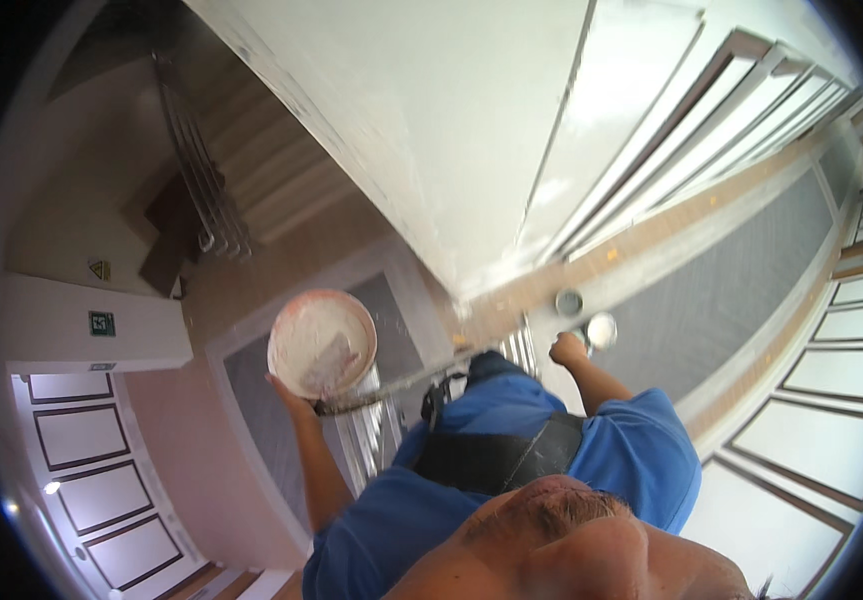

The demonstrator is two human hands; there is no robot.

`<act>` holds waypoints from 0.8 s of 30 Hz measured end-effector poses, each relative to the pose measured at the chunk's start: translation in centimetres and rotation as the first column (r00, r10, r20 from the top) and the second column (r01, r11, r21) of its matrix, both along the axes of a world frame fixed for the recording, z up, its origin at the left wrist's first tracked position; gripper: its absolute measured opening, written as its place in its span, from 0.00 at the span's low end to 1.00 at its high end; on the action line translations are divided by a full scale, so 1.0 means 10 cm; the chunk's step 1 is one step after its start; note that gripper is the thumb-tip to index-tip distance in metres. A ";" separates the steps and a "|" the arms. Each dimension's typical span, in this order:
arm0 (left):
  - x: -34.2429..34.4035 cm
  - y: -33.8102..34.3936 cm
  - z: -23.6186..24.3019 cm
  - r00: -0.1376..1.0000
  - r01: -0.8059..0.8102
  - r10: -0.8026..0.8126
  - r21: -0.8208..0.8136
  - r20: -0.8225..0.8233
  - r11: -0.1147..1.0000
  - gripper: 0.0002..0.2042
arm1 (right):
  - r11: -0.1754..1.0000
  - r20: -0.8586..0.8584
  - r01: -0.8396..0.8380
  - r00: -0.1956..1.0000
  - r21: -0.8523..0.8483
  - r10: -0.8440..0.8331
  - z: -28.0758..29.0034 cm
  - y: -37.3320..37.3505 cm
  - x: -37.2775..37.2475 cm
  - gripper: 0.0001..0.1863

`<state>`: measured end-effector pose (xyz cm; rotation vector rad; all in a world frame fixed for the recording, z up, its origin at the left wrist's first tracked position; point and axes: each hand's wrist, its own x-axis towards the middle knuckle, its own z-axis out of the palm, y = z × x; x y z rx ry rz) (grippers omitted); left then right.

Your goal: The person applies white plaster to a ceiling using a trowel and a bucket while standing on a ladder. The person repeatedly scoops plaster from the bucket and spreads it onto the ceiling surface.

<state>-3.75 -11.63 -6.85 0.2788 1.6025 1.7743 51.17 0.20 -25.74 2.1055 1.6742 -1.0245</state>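
Note:
At the left, my left hand (pixel 294 398) grips the side of a round pinkish bowl (pixel 365 325). White, paste-like filler (pixel 311 325) coats its inside, with a pale flat patch near its lower side that I cannot make out. A dark bar-like piece (pixel 336 405) runs just below the bowl, close to my fingers. My right hand (pixel 568 349) is closed like a fist out to the right, and what it may hold is hidden. Just beyond it in the view is a round container with a white top (pixel 601 330).
A metal ladder (pixel 363 440) stands under me. Ahead rises a large white wall (pixel 421 120) with a corner edge. Another round tin (pixel 568 301) sits on the floor near its base. Metal rails (pixel 201 170) and stairs lie at the far left, and framed panels (pixel 821 440) line the right.

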 end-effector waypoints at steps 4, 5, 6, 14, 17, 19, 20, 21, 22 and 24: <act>0.01 -0.01 -0.06 0.997 -0.077 0.076 0.033 0.006 0.997 0.43 | 0.949 -0.181 -0.286 0.935 0.130 0.306 -0.02 0.74 -0.57 0.30; 0.04 -0.03 -0.05 0.996 -0.086 0.087 0.044 -0.013 0.995 0.44 | 0.919 -0.254 -0.381 0.883 0.101 0.395 -0.03 0.85 -0.82 0.31; 0.06 -0.06 -0.03 0.994 -0.101 0.103 0.060 -0.035 0.993 0.44 | 0.873 -0.330 -0.463 0.808 0.155 0.488 -0.02 0.87 -1.10 0.35; 0.22 0.03 0.02 0.970 -0.229 0.239 0.175 -0.039 0.958 0.42 | 0.386 -0.567 -0.721 -0.012 0.576 0.824 0.48 0.24 -2.84 0.58; 0.26 -0.01 -0.02 0.962 -0.247 0.265 0.196 -0.072 0.949 0.41 | 0.260 -0.559 -0.774 -0.142 0.577 0.817 0.60 0.02 -3.00 0.55; 0.28 -0.05 -0.05 0.963 -0.220 0.250 0.232 -0.106 0.947 0.40 | 0.321 -0.607 -0.825 -0.033 0.465 0.794 0.61 -0.09 -3.00 0.53; 0.29 -0.07 -0.06 0.959 -0.233 0.262 0.227 -0.107 0.946 0.40 | 0.354 -0.598 -0.838 0.040 0.416 0.800 0.59 -0.14 -3.00 0.52; 0.28 -0.09 -0.07 0.955 -0.251 0.279 0.225 -0.099 0.941 0.41 | 0.387 -0.583 -0.845 0.114 0.369 0.804 0.57 -0.19 -2.97 0.51; 0.29 -0.10 -0.08 0.955 -0.256 0.282 0.233 -0.086 0.938 0.41 | 0.388 -0.555 -0.859 0.154 0.333 0.817 0.53 -0.23 -2.96 0.49; 0.29 -0.13 -0.09 0.958 -0.235 0.259 0.180 -0.123 0.955 0.42 | 0.373 -0.529 -0.846 0.131 0.381 0.838 0.44 -0.27 -2.92 0.49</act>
